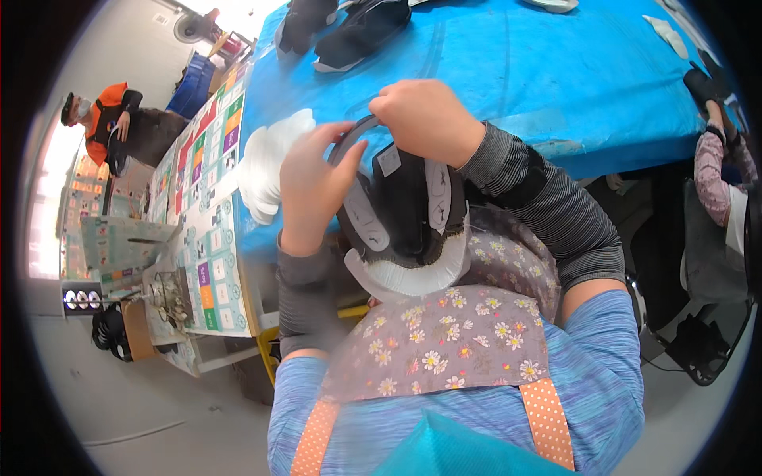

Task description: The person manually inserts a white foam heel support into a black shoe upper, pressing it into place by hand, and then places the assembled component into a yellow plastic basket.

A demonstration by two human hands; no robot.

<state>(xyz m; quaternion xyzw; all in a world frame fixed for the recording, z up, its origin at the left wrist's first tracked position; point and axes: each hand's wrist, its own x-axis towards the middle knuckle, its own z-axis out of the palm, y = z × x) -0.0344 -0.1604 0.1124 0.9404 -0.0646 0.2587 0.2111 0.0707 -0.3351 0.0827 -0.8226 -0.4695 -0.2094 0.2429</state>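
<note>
A black shoe upper with white inner patches and a white sole edge rests against my flowered apron, opening up. My left hand grips its left rim, thumb on the dark collar band. My right hand is closed over the top of the same collar, knuckles up. Both forearms wear grey striped sleeves.
A blue-covered table lies just beyond my hands, with a stack of white insoles at its near left and dark shoe parts further back. A patterned table runs along the left, where a person in orange sits. Another person's arm shows at right.
</note>
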